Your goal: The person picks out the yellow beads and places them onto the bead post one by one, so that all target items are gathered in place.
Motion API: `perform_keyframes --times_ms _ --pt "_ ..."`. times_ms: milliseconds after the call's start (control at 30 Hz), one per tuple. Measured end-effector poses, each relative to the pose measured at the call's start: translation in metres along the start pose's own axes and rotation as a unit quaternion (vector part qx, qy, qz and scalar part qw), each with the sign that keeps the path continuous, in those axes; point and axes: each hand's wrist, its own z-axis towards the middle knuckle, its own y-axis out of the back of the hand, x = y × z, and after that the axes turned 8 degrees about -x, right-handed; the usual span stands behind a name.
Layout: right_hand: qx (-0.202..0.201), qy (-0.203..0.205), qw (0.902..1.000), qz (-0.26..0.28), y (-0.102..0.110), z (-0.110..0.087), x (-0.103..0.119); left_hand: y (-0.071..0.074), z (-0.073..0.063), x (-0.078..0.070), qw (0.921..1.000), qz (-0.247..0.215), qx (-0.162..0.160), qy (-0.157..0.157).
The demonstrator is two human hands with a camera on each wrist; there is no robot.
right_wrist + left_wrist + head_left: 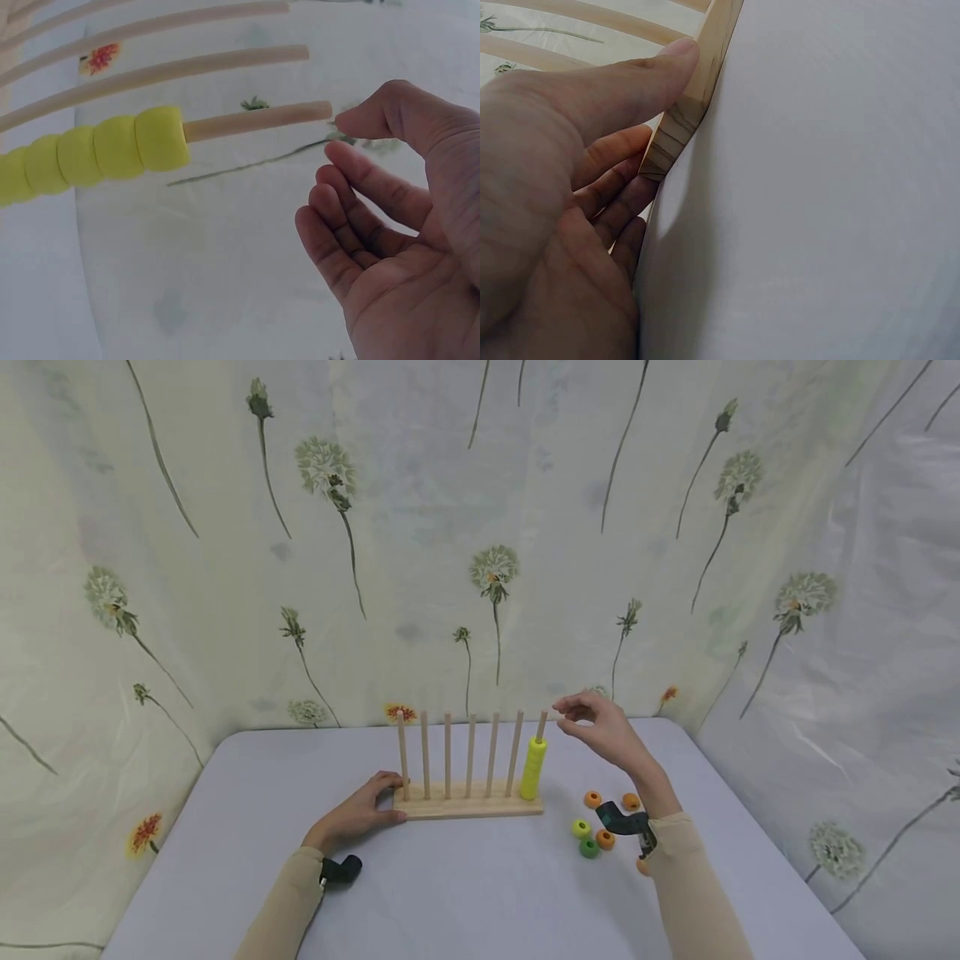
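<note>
A wooden peg stand (472, 810) with a row of several upright pegs stands on the table. Its left end is held by my left hand (366, 810), thumb along the front edge and fingers behind, as the left wrist view shows. Yellow beads (533, 770) are stacked on the rightmost peg (259, 120), whose upper part sticks out bare above them. My right hand (603, 731) hovers just right of that peg's tip, fingers loosely bent. In the right wrist view a small gap shows between thumb and index finger, and nothing is held there.
Loose beads lie on the table right of the stand, below my right forearm: several orange beads (605, 839), a yellow-green bead (581, 828) and a green bead (588, 847). A flower-printed curtain (420, 568) hangs behind and beside the white table (465, 893).
</note>
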Motion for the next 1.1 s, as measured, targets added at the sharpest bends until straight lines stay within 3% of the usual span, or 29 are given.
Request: perform_keyframes --times_ms 633,1100 --pt "0.024 -0.054 0.9979 -0.028 -0.006 -0.032 -0.040 0.000 0.000 0.000 1.0000 -0.002 -0.004 0.006" --pt "0.058 -0.102 0.9930 -0.016 -0.017 -0.060 -0.076 0.000 0.000 -0.003 0.9999 0.000 -0.001 0.011"
